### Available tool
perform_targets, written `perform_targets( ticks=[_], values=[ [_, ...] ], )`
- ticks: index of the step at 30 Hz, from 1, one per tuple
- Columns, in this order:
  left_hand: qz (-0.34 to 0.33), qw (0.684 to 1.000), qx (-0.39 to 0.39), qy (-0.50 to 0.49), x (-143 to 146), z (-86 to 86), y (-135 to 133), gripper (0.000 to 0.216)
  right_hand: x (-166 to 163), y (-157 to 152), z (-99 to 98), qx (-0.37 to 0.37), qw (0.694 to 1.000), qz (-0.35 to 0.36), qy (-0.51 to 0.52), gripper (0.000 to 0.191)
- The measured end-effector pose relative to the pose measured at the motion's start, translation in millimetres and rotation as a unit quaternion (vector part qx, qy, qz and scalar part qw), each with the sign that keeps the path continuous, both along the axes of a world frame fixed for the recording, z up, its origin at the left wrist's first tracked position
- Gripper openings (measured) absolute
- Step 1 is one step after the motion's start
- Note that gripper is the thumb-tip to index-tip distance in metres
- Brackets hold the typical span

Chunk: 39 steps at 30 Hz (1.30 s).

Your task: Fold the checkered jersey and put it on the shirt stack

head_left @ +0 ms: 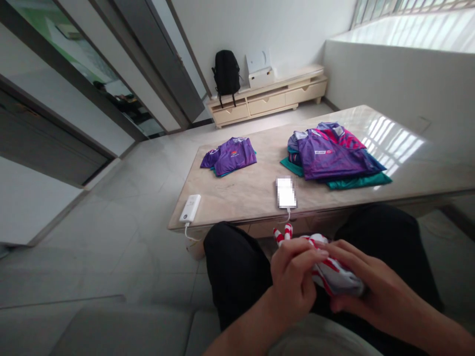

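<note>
Above my lap, a bunched red-and-white cloth item [336,277] is held between my two hands. Two striped ends of it stick up past the fingers; its exact kind I cannot make out. My left hand [295,274] has its fingers curled over the left part of the cloth. From the right, my right hand [365,279] wraps the other side, with fingers along the top and thumb beneath. Beyond the hands, a phone-like device [285,193] with a blanked-out screen lies near the table edge, a white cable plugged into it.
On the marble-look table [267,158] lie a small folded purple shirt pile [235,155] and a larger stack of folded shirts [334,155]. A white power bank [190,208] with a cable sits at the left edge. A black backpack [226,73] stands on a low cabinet [267,101].
</note>
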<state>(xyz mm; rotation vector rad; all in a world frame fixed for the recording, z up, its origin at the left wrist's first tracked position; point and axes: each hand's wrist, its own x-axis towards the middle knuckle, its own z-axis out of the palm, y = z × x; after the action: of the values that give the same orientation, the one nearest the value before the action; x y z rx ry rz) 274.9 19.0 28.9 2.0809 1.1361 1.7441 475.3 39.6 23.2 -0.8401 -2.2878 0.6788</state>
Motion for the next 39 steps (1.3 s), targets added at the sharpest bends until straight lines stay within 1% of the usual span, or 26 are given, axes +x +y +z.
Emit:
perform_targets(
  ticks=[2, 3, 4, 8, 11, 14, 16, 18, 19, 20, 23, 24, 25, 26, 28, 30, 31, 32, 34, 36, 39],
  values=[
    [0.002, 0.999, 0.014, 0.03, -4.0, 0.6, -1.1, 0.029, -3.5, -1.5, -4.8, -0.015, 1.0, 0.025, 0.002, 0.1],
    [0.008, 0.999, 0.02, 0.043, -5.0, 1.2, -1.6, 0.027, -6.3, -2.5, -6.9, -0.018, 0.999, 0.028, 0.002, 0.103],
    [0.016, 0.998, 0.025, 0.056, -5.6, 2.2, -2.1, 0.026, -9.4, -3.6, -9.0, -0.02, 1.0, 0.022, 0.001, 0.1],
    [0.049, 0.991, 0.04, 0.121, -7.6, 8.5, -4.9, 0.02, -18.8, -5.3, -20.3, -0.014, 1.0, -0.017, 0.021, 0.074],
    [0.07, 0.987, 0.043, 0.14, -11.4, 13.2, -5.1, 0.017, -16.5, -3.4, -30.1, -0.011, 0.998, -0.046, 0.043, 0.051],
    [0.085, 0.986, 0.044, 0.135, -15.8, 15.0, -2.2, 0.017, -9.4, -0.4, -39.1, -0.075, 0.992, -0.081, 0.063, 0.031],
    [0.087, 0.987, 0.042, 0.126, -17.8, 14.8, 0.4, 0.018, -6.5, 0.6, -44.2, -0.122, 0.985, -0.083, 0.087, 0.028],
    [0.085, 0.989, 0.041, 0.118, -18.5, 14.2, 1.9, 0.019, -7.7, -0.8, -48.3, -0.143, 0.979, -0.082, 0.12, 0.035],
    [0.081, 0.989, 0.04, 0.114, -18.3, 14.0, 2.0, 0.02, -10.1, -2.6, -50.0, -0.146, 0.977, -0.08, 0.135, 0.043],
    [0.076, 0.99, 0.037, 0.112, -17.9, 14.0, 1.6, 0.021, -13.4, -5.1, -51.4, -0.149, 0.975, -0.076, 0.145, 0.056],
    [0.062, 0.99, 0.02, 0.123, -15.6, 14.3, -1.8, 0.024, -26.0, -13.9, -54.6, -0.163, 0.974, -0.067, 0.144, 0.101],
    [0.058, 0.99, 0.018, 0.129, -14.9, 14.3, -3.2, 0.025, -29.6, -16.1, -55.2, -0.167, 0.972, -0.081, 0.141, 0.108],
    [0.055, 0.989, 0.019, 0.134, -14.3, 14.1, -4.4, 0.025, -32.2, -17.4, -55.4, -0.169, 0.97, -0.104, 0.143, 0.106],
    [0.053, 0.989, 0.022, 0.138, -14.0, 13.6, -5.3, 0.026, -33.5, -17.6, -55.0, -0.168, 0.965, -0.13, 0.15, 0.096],
    [0.051, 0.989, 0.027, 0.135, -14.4, 12.3, -5.8, 0.027, -32.1, -14.1, -51.7, -0.159, 0.96, -0.162, 0.164, 0.066],
    [0.049, 0.991, 0.025, 0.124, -16.4, 10.9, -4.9, 0.027, -26.4, -7.0, -45.0, -0.153, 0.964, -0.139, 0.168, 0.037],
    [0.043, 0.992, 0.024, 0.114, -17.9, 10.3, -4.0, 0.027, -22.6, -2.9, -40.7, -0.158, 0.966, -0.118, 0.166, 0.027],
    [0.036, 0.994, 0.025, 0.101, -19.7, 9.8, -3.1, 0.026, -18.7, 1.2, -36.1, -0.17, 0.967, -0.099, 0.164, 0.021],
    [0.015, 0.996, 0.031, 0.081, -24.0, 9.1, -1.2, 0.025, -11.3, 8.2, -27.3, -0.205, 0.962, -0.07, 0.167, 0.019],
    [0.005, 0.997, 0.034, 0.075, -28.5, 8.4, 0.3, 0.025, -5.4, 12.6, -20.2, -0.227, 0.957, -0.059, 0.169, 0.021],
    [0.014, 0.998, 0.03, 0.059, -32.7, 4.5, 2.9, 0.03, 0.0, 14.3, -12.7, -0.214, 0.962, -0.059, 0.156, 0.021]
  ],
)
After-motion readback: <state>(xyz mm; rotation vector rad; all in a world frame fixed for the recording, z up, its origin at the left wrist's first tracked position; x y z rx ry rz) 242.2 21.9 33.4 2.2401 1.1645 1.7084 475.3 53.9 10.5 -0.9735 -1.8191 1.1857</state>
